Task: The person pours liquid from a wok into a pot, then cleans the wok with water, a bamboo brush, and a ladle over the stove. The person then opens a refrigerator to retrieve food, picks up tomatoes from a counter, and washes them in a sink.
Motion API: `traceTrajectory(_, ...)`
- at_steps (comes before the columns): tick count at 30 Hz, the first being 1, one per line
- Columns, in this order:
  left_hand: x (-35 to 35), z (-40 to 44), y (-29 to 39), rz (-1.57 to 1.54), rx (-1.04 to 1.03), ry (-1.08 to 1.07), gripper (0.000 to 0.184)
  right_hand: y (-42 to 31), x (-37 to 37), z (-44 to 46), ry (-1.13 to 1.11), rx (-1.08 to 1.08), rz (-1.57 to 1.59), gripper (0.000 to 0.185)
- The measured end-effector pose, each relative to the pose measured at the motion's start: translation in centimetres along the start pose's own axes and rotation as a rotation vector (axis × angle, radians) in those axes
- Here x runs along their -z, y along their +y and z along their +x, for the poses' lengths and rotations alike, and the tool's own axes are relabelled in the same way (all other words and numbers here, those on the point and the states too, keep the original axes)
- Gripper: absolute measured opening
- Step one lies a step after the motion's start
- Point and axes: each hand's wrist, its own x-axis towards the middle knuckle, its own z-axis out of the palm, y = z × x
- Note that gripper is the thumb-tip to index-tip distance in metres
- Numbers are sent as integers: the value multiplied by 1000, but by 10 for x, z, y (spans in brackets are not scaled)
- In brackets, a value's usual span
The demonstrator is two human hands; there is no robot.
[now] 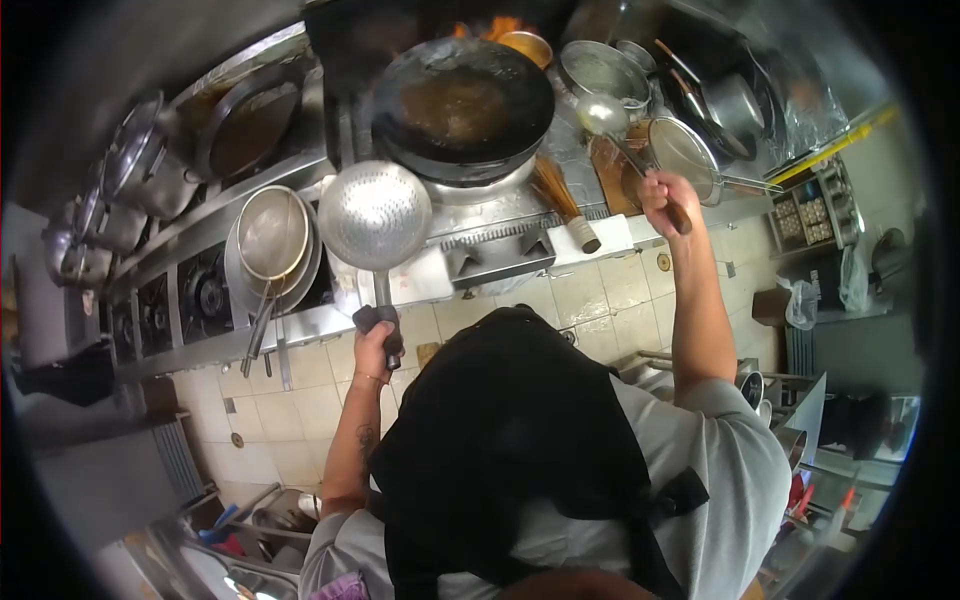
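My left hand (374,347) is closed around the dark handle of a large perforated skimmer (376,215), whose round bowl is over the stove's front edge. A dark piece, which I cannot make out, sticks out beside that grip. In my right hand (667,200) is the wooden handle of a ladle (603,115), its metal bowl to the right of the wok. The big black wok (462,105) sits on the burner with brownish liquid in it, and orange flames show behind it. Between the wok and my right hand lies a bamboo brush (566,203).
Left of the skimmer, strainers (272,235) rest on a burner range. Lidded pots (150,160) stand at the far left. A pot (603,75), a small bowl (527,46) and a round sieve (685,150) are on the right side. Tiled floor (280,420) lies below the stove edge.
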Motion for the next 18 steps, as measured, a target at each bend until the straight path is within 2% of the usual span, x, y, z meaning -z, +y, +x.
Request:
traceTrajectory(1,6,-9,11,54,-63,7,37,18,-7,-9,95,10,-31,13)
traceTrajectory(2,18,-12,17,41,-58,1,37,38,-11,-17,102,14,-44,13)
traceTrajectory(4,42,-21,27,180,-221,-4,32,78,-11,-25,53,57,-84,6)
traceTrajectory(5,49,-29,40,171,-249,-19,16,94,-7,-25,-28,42,-137,3)
traceTrajectory(8,74,-51,65,192,-283,-44,17,147,-11,-23,-61,-22,-156,11)
traceTrajectory(11,95,-59,73,220,-295,-55,19,193,-57,-36,126,-36,-150,19)
traceTrajectory(14,108,-70,80,203,-309,-88,20,227,-75,-45,215,8,-69,15)
traceTrajectory(18,115,-82,83,185,-368,-45,19,256,-93,-61,206,7,-225,8)
